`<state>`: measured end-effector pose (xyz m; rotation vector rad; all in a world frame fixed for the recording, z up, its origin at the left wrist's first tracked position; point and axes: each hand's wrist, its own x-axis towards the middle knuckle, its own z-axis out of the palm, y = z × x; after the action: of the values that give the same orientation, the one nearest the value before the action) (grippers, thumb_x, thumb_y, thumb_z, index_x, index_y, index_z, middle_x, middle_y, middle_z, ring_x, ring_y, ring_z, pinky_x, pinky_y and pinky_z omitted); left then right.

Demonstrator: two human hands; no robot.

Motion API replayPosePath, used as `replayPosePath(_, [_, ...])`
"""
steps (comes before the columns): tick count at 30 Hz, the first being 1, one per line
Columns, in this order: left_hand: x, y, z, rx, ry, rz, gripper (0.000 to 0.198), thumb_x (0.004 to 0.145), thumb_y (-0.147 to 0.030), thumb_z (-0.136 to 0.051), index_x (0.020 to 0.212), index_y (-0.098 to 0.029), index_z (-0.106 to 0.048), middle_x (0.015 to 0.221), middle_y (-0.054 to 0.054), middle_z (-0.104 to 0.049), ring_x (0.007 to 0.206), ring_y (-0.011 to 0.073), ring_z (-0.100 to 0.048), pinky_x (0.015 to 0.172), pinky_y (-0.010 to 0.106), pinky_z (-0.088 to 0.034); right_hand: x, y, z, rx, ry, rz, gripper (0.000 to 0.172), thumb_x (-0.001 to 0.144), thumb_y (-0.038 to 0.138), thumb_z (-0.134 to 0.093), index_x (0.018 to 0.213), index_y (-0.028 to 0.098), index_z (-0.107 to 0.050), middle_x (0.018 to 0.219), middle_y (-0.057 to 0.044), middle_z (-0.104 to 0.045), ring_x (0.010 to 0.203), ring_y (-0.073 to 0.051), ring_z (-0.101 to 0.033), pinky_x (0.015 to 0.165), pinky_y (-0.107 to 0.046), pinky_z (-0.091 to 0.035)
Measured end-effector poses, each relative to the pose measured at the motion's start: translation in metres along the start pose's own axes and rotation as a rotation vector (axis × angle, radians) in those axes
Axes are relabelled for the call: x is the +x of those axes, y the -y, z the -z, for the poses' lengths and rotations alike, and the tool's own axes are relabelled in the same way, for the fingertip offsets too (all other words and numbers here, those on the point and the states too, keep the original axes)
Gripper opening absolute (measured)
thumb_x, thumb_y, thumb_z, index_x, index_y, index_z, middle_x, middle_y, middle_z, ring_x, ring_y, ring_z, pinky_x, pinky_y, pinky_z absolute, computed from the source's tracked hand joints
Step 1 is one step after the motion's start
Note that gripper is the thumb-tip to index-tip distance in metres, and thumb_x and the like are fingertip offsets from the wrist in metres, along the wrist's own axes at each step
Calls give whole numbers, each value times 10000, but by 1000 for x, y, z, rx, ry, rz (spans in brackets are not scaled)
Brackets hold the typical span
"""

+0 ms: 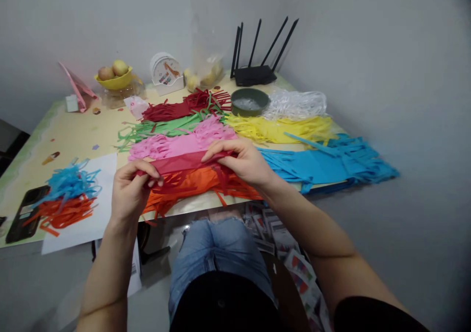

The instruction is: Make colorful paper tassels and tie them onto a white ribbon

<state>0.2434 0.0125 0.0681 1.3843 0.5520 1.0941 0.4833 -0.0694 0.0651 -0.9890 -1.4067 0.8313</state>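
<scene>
- Red fringed strip [176,164] is stretching across the centre of the frame, over the orange fringe [195,181]
- You are pinching its left end in your left hand [130,187]
- You are pinching it near its right end with your right hand [246,163]
- Pink fringe [180,146] is lying just beyond, mid-frame
- Blue fringe [324,166] is spreading at the frame's right
</scene>
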Motion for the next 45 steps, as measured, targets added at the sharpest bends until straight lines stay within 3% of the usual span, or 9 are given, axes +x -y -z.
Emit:
replayPosePath(6, [-4, -3, -10, -19, -102, 45, 83, 663, -88, -698, 655, -167, -719, 532, -31, -503, 446, 43, -382, 441, 176, -388, -3, 0, 0, -47, -75, -65, 166, 852, 188, -563, 882, 146, -721, 894, -43, -739, 678, -91, -622, 616, -205, -494])
replayPosePath(13, [-4, -8, -12, 47, -49, 145, 56, 740, -181, -716, 763, -172, -766, 523, -32, -499, 461, 56, -414, 473, 191, -417, 9, 20, 11, -543, 181, 142, 697, 797, 439, -795, 1408, 207, -554, 1407, -136, -624, 1255, -260, -609, 1056, -406, -481])
replayPosePath(20, [-7, -13, -2, 175, 52, 212, 208, 762, -267, -735, 950, -184, -769, 555, -24, -543, 463, 85, -457, 469, 203, -413, 23, 21, -1, -631, 394, 77, 207, 957, 227, -567, 999, 120, -739, 928, -71, -764, 814, -149, -660, 758, -245, -448])
replayPosePath(23, [-2, -22, 5, 533, 215, 134, 353, 785, -332, -769, 1114, -207, -750, 955, 72, -746, 832, 191, -685, 731, 273, -552, 27, 22, -1, -675, 402, 29, 189, 944, 213, -584, 895, 112, -736, 826, -55, -737, 723, -128, -599, 691, -233, -385])
replayPosePath(25, [5, -28, 4, 754, 287, 4, 429, 770, -373, -796, 1162, -208, -741, 1201, 101, -731, 1098, 250, -666, 936, 318, -524, 27, 26, -3, -743, 417, 21, 155, 927, 191, -603, 897, 118, -736, 821, -56, -728, 718, -129, -578, 682, -235, -355])
replayPosePath(28, [15, -32, -7, 881, 400, -55, 292, 814, -411, -736, 990, -184, -786, 946, 70, -781, 852, 204, -691, 798, 278, -527, 27, 32, -7, -788, 433, 35, 131, 919, 182, -612, 907, 126, -731, 809, -53, -710, 714, -130, -555, 672, -237, -333])
replayPosePath(32, [20, -33, -16, 834, 414, 3, 251, 846, -362, -682, 716, -156, -744, 570, 7, -653, 528, 116, -546, 517, 205, -416, 25, 36, -1, -734, 402, -9, 123, 874, 243, -685, 828, 131, -705, 744, -24, -682, 671, -120, -531, 640, -231, -334])
replayPosePath(39, [11, -19, -1, 353, 67, 192, 224, 718, -296, -791, 876, -139, -767, 538, -4, -616, 433, 129, -589, 457, 221, -503, 9, 15, 5, -238, 101, -50, 164, 861, 257, -632, 954, 177, -742, 898, -25, -753, 707, -115, -639, 644, -224, -484])
replayPosePath(45, [5, -13, -1, 151, 89, 67, 82, 691, -126, -691, 669, -170, -756, 647, 22, -626, 511, 89, -569, 511, 203, -490, 0, 1, -1, 111, 27, -59, 131, 763, 125, -577, 787, 150, -703, 759, -10, -708, 601, -75, -623, 599, -191, -506])
